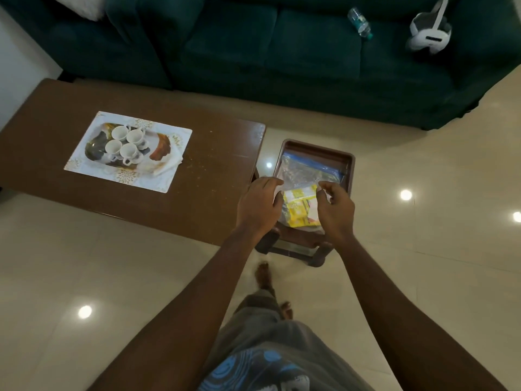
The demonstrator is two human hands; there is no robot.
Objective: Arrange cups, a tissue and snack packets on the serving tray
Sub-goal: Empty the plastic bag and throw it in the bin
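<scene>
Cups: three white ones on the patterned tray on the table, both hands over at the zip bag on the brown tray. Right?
Not quite: the head view shows four white cups, not three, grouped on the patterned tray on the table. The rest holds: the left hand and right hand are at the zip bag on the brown tray.

Beside your brown table [169, 153] stands a darker brown stool [318, 149]; on it lies a clear bag [304, 170] with a blue strip along its top, holding yellow packets [298, 206]. On the table you have a white mat [169, 136] with gold floral motifs, a tray [162, 148] patterned in brown, black and white, and four white cups [125, 142]. Behind the table, the sofa [253, 46] is dark green.
</scene>
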